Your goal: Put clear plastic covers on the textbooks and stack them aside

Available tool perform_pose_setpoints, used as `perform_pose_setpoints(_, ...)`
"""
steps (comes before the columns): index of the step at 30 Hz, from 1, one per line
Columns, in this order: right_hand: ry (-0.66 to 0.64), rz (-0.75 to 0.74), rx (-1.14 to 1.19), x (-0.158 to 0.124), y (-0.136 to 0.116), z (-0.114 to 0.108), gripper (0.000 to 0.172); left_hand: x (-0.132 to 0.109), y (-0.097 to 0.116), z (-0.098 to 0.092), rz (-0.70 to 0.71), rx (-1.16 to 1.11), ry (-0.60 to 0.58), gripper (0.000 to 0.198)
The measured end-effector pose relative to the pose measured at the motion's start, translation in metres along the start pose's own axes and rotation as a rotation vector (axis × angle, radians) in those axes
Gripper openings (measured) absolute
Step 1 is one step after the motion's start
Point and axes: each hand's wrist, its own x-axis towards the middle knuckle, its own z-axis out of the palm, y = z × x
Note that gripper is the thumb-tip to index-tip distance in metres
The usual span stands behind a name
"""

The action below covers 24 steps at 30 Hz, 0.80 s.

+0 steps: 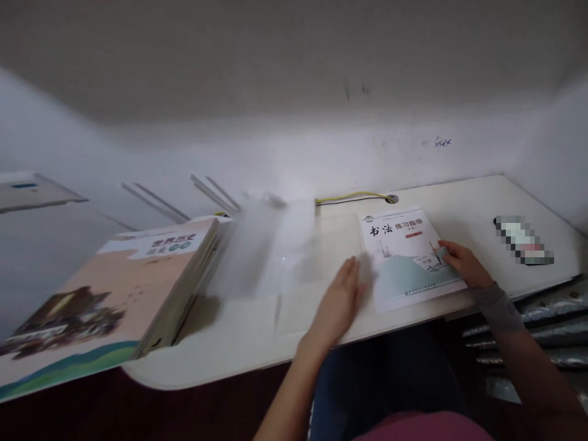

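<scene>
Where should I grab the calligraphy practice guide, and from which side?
Probably pinch the calligraphy practice guide by its right edge, coming from the right, thumb on top: it looks thin and lies flat, cover up, on the white desk, and the right hand is at that edge.

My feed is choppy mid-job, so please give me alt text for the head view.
A person's right hand touches the right edge of a calligraphy workbook lying on a white desk; the left hand is open, just left of it. Farther left are blurred clear plastic and a thick stack of books; at right lies a pixelated flat object.
</scene>
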Motion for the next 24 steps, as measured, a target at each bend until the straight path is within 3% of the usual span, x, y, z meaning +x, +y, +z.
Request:
perform_pose_setpoints(3,0.056,-0.082,-0.160,-0.003,0.007,-0.003,0.053,-0.003,0.020,0.040,0.084,0.059,-0.095,0.062)
perform_pose_setpoints(6,0.151,-0.092,-0.382,-0.010,0.013,-0.007,0.055,-0.007,0.025,0.058,0.042,0.156,-0.080,0.067)
perform_pose_setpoints(13,0.064,-0.213,-0.541,-0.017,0.011,-0.002,0.055,-0.009,0.022,0.055,0.058,0.188,-0.060,0.067)
perform_pose_setpoints(24,0.068,-0.182,-0.453,-0.021,0.002,0.002,0.056,-0.009,0.024,0.055,0.074,0.232,-0.046,0.067)
